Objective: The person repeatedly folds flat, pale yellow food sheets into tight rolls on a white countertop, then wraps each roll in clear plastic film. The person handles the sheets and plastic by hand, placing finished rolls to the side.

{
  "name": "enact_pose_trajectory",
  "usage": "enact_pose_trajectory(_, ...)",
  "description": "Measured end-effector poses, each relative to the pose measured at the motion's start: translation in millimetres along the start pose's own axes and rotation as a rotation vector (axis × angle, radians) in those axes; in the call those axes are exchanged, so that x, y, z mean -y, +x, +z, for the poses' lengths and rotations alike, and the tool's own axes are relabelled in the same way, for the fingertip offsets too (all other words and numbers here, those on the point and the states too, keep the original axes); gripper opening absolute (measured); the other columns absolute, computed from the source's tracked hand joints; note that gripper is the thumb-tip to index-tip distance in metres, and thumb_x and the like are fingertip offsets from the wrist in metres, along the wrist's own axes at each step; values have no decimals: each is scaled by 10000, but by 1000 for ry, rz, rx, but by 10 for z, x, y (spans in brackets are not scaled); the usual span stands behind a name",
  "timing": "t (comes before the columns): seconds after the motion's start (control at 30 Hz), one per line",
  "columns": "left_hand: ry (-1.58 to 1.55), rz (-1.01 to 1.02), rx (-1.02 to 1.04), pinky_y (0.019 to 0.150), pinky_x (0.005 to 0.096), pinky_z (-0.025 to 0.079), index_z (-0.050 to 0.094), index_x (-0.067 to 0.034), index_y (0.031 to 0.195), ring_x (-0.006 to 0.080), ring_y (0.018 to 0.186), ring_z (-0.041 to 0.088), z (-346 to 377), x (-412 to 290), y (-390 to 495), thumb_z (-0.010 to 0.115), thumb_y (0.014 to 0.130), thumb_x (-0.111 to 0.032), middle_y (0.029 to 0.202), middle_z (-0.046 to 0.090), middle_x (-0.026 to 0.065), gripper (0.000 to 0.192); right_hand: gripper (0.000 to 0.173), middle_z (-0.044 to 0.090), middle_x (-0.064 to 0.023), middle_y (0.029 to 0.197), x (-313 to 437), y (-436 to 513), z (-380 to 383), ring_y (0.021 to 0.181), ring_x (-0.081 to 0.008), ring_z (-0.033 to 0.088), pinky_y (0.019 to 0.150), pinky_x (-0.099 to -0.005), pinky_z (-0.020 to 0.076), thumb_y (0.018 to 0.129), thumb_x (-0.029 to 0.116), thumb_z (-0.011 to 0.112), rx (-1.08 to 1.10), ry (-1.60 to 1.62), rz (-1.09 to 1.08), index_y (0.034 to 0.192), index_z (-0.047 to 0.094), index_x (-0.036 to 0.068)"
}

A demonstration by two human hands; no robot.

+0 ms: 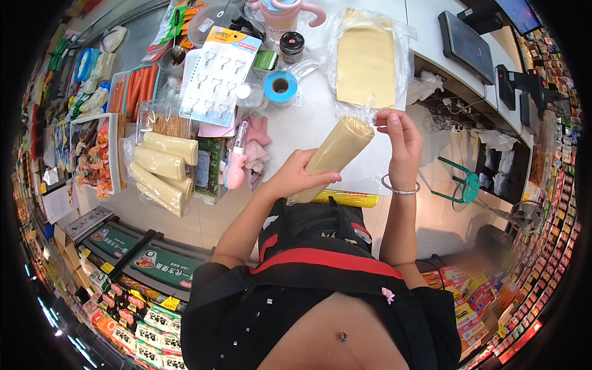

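Note:
A pale yellow rolled sheet of food (334, 155), with clear film around it, slants up from my left hand (303, 173), which grips its lower part. Beside the roll's upper end, my right hand (401, 138) pinches a bit of clear film between thumb and fingertips. Behind the roll, a flat stack of similar yellow sheets (365, 64) lies in an open clear plastic bag on the white table (296, 134). Several wrapped yellow rolls (159, 171) are piled at the table's left side.
A roll of blue tape (280, 88), a black-lidded jar (292, 44) and a pink cup (282, 18) stand behind the hands. Trays of sausages (138, 90) are at left. A flat scale (466, 46) is on the right counter, a green stool (469, 185) below it.

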State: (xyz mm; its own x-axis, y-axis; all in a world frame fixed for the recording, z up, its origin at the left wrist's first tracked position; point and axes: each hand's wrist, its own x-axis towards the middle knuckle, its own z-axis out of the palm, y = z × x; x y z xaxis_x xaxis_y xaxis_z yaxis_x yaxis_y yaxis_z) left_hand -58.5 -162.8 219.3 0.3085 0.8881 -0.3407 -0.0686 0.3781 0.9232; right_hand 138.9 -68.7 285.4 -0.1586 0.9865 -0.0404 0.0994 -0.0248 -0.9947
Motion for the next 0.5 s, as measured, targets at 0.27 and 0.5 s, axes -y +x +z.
enact_pose_trajectory(0.27, 40, 24, -21, 721, 287, 523, 698, 0, 1040, 122, 796, 672, -36, -68, -88, 808, 828, -311, 869, 722, 78, 393, 64, 654, -44, 892, 187, -8, 95, 831, -102, 589, 775, -244, 473, 933, 28, 663, -89, -10, -167, 910, 648, -30)
enact_pose_trajectory(0.5, -20, 111, 2, 676, 282, 518, 711, -11, 1013, 126, 737, 669, -74, -27, -115, 820, 816, -262, 823, 719, 69, 337, 43, 632, -82, 924, 400, -93, 29, 814, -124, 561, 753, -248, 456, 938, -5, 622, -114, -88, -345, 911, 604, -34)
